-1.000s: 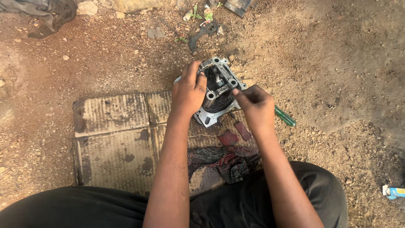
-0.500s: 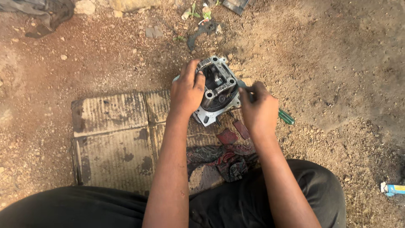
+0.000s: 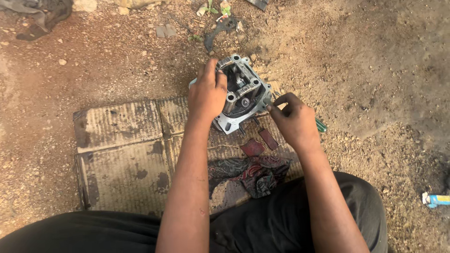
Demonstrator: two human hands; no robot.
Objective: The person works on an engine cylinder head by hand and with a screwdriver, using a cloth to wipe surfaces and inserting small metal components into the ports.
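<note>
The left hand clasped the grey metal engine part at the far right corner of the cardboard sheet; the right hand gripped a green-handled tool against its right side.

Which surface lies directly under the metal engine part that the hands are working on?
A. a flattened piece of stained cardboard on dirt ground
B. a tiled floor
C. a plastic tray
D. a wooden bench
A: the metal engine part sits at the edge of stained cardboard spread on dirt.
</note>
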